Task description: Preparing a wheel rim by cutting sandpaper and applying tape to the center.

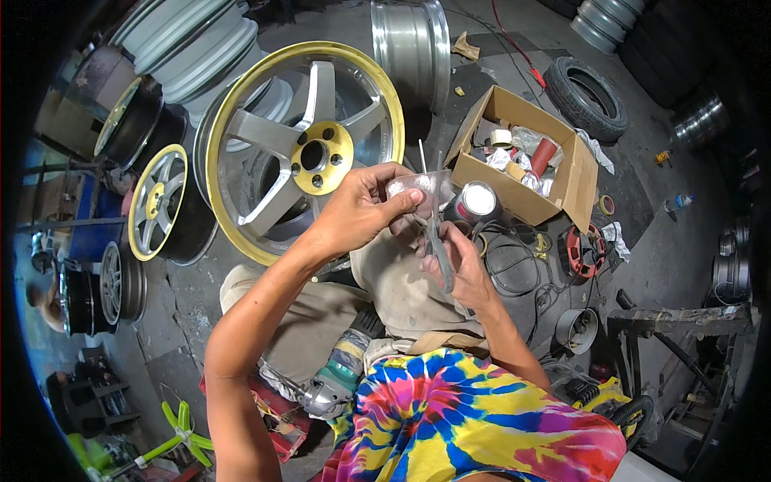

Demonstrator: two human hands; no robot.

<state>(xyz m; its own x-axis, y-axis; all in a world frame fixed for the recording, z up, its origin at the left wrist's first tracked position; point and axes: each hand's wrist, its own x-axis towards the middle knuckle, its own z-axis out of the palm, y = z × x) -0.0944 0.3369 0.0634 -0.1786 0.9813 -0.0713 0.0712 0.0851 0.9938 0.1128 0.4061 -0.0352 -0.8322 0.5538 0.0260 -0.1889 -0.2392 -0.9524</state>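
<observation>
A yellow, blue and pink tie-dye shirt [474, 414] tops beige trousers [401, 289].

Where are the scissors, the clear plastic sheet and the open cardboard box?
Scissors [437, 247]: head view, on the dark handle.
Clear plastic sheet [404, 185]: head view, on its left part.
Open cardboard box [511, 194]: head view, on the near side wall.

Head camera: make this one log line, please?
left hand: holds clear sheet; right hand: holds scissors; nearby: open cardboard box

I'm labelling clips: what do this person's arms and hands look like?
The left hand and right hand wear no gloves, and no watch shows. No sleeves show on the bare arms; the shirt is tie-dyed blue, yellow, red and pink.
</observation>
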